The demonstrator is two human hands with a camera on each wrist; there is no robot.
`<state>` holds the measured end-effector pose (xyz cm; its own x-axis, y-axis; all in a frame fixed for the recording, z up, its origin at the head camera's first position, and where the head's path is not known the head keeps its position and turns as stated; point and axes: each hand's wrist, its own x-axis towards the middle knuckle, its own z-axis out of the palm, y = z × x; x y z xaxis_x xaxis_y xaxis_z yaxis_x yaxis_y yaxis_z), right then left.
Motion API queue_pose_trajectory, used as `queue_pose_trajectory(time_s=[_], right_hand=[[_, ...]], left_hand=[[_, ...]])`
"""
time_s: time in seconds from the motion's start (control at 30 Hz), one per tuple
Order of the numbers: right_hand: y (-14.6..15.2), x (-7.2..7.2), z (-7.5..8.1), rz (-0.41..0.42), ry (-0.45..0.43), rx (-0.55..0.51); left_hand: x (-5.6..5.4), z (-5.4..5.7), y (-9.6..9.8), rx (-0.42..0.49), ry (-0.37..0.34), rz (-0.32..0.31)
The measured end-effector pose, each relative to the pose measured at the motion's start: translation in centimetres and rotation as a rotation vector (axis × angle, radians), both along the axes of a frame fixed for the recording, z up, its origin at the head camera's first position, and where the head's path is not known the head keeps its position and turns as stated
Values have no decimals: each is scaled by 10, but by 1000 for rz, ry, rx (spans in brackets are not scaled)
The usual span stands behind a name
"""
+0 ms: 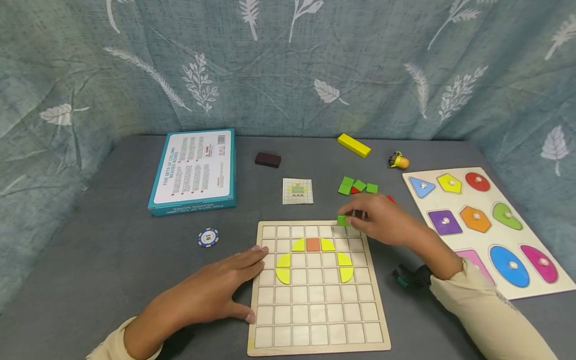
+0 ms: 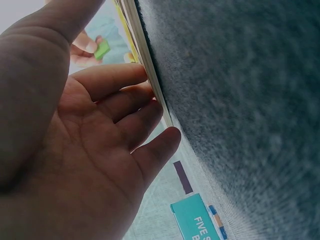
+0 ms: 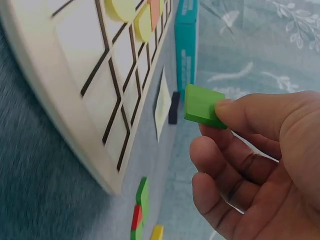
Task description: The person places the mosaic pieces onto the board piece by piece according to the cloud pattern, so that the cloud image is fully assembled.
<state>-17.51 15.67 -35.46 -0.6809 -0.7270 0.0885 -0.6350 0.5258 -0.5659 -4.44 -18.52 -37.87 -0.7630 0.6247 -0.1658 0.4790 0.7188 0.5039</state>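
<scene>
A wooden grid board (image 1: 317,305) lies on the grey table, with several yellow quarter-round tiles (image 1: 283,276) and one orange square tile (image 1: 312,244) set in its upper cells. My right hand (image 1: 382,220) pinches a green square tile (image 3: 202,104) between thumb and forefinger, over the board's far right corner. Along the board's left edge rests my left hand (image 1: 216,280), fingers extended and fingertips at the rim. Beyond the board lies a small pattern card (image 1: 297,191) showing a coloured grid design. Loose green tiles (image 1: 346,185) with a red piece among them lie behind the right hand.
A teal box (image 1: 193,170) and a poker chip (image 1: 208,237) are on the left. Dark (image 1: 267,160) and yellow blocks (image 1: 354,145) lie at the back, near a small yellow-orange toy (image 1: 398,160). A knobbed shape puzzle (image 1: 488,230) is on the right. Patterned cloth (image 1: 288,70) hangs behind.
</scene>
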Motion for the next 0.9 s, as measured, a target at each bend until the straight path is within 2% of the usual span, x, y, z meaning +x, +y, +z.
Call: queue_pose_trajectory(time_s=[0.2,0.3,0.5,0.73,0.9], right_hand=[[-13,4,-2,90,-6,-12],[-19,7,-2,122,27,-7],[-33,13,0,130,53,35],[-47,17,1,166,26,39],[-56,21,2,147,7,71]], left_hand=[[1,0,-2,-4,-6,-2],[0,0,-1,1,-5,0],[-1,0,-1,3,-2,3],[-1,0,0,-2,1,2],[-2,0,0,-1,5,-7]])
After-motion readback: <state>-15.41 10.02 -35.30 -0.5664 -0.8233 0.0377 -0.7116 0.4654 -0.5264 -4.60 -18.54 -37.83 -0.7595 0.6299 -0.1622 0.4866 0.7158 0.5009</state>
